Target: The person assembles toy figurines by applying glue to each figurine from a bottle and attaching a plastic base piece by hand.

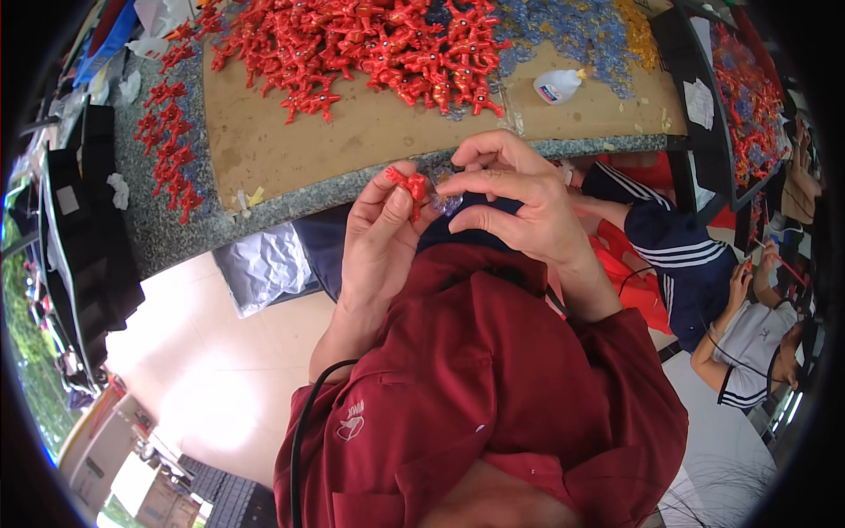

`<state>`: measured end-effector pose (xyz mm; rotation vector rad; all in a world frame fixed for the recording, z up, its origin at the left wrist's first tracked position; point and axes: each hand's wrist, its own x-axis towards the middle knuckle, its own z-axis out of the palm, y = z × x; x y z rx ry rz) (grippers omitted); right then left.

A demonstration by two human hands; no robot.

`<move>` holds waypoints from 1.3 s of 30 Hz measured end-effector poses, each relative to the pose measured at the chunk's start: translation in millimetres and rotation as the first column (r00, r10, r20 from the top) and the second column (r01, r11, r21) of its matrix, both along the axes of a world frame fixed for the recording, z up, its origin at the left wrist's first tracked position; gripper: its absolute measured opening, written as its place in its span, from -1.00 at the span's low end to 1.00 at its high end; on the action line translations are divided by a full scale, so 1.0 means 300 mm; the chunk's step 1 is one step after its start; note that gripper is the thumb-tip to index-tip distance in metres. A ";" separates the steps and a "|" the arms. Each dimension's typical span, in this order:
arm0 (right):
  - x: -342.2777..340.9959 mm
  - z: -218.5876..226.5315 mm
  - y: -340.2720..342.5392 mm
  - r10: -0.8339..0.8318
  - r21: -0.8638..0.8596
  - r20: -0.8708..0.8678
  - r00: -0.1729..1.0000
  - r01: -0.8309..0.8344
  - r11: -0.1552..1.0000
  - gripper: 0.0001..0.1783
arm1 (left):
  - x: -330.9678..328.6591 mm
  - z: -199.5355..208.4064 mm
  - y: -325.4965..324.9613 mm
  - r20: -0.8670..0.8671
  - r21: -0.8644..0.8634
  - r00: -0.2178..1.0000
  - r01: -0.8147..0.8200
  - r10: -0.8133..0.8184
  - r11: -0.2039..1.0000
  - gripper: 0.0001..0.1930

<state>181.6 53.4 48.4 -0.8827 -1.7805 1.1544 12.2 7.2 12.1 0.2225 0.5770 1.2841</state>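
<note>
My left hand [378, 238] pinches a small red plastic figure [410, 183] btwn thumb and forefinger, right at the tips. It's glossy, knobby, w/ stubby limbs sticking out; too small to say which end is the head. Its long axis runs roughly crosswise, from my left fingertips toward my right ones, tilted a bit down on the right end.

My right hand [519, 202] is curled, thumb and forefinger closed on a small clear bluish piece [446, 203], translucent, shiny like thin moulded plastic. It sits just below and right of the red figure, nearly touching it; can't tell if they actually meet. The other right fingers arch above, loosely bent.

Beyond my fingertips: the edge of a speckled grey stone table [158, 229], rough-grained, w/ a flat brown cardboard sheet [370, 132] on it, matte and stained. Farther past the fingers, a big heap of the same red figures [370, 44], tangled limbs, glossy. To the right of that heap a spread of pale blue-clear pieces [572, 31], and some yellowish ones at the far right. A small white glue bottle [558, 85] w/ a yellow tip lies on its side on the cardboard, just beyond my right knuckles. More red figures stand in a loose row [169, 150] on the stone, well left of my left hand.

Below my wrists: my dark red shirt [493, 396], soft woven cloth.
</note>
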 end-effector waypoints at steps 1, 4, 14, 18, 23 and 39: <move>0.013 -0.008 0.000 -0.011 -0.001 0.001 1.000 0.011 1.000 -0.73 | 0.008 -0.001 0.003 0.001 -0.001 1.000 0.011 -0.011 1.000 -0.75; 0.041 -0.025 0.005 0.069 -0.015 0.022 0.997 -0.069 0.998 -0.68 | 0.030 -0.001 0.002 0.045 -0.026 0.996 0.072 -0.071 0.997 -0.75; 0.046 -0.107 -0.039 -0.013 -0.113 -0.357 0.934 -0.029 0.993 -0.75 | 0.043 -0.041 0.020 -0.086 0.227 0.996 0.033 -0.014 0.973 -0.82; 0.034 -0.122 -0.067 -0.183 -0.513 -0.590 0.786 -0.190 0.837 -0.83 | 0.049 -0.038 0.012 -0.288 0.367 0.950 -0.011 0.125 0.930 -0.84; 0.033 -0.146 -0.081 -0.195 -0.569 -0.638 0.745 -0.286 0.771 -0.84 | 0.051 -0.022 0.021 -0.437 0.487 0.868 0.009 0.235 0.873 -0.85; 0.037 -0.133 -0.129 -0.168 -0.544 -0.597 0.785 -0.242 0.804 -0.76 | 0.035 -0.037 0.042 -0.570 0.636 0.750 0.145 0.335 0.758 -0.90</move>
